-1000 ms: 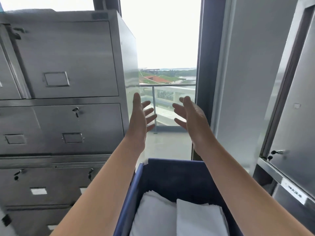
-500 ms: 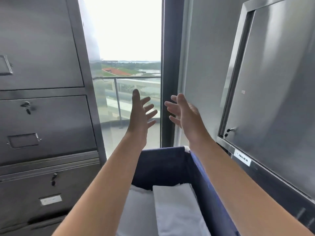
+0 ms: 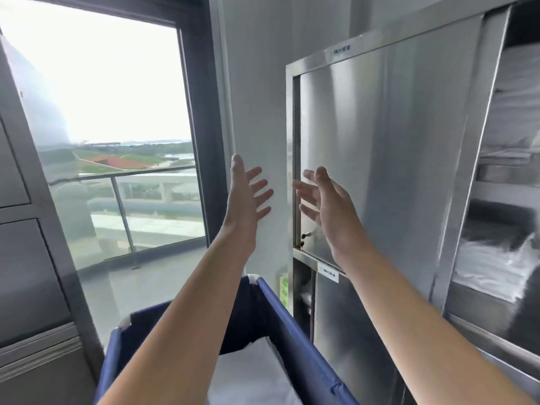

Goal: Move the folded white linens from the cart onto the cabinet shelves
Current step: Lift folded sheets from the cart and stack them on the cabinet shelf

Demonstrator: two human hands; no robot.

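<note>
Both my hands are raised in front of me, palms facing each other, fingers spread and holding nothing. My left hand is before the grey wall, my right hand before the closed steel door of the cabinet. Below my forearms stands the blue fabric cart with folded white linens inside, partly hidden by my arms. At the far right the cabinet is open, and its shelves hold blurred stacks of white linens.
A grey metal drawer cabinet fills the left edge. A tall window with a balcony railing lies ahead on the left. A small key sticks out of the steel door's lower corner.
The view has swung to the right: the drawer cabinet slid off to the left and the steel cabinet with its open shelves came into view. Both hands stayed raised and empty.
</note>
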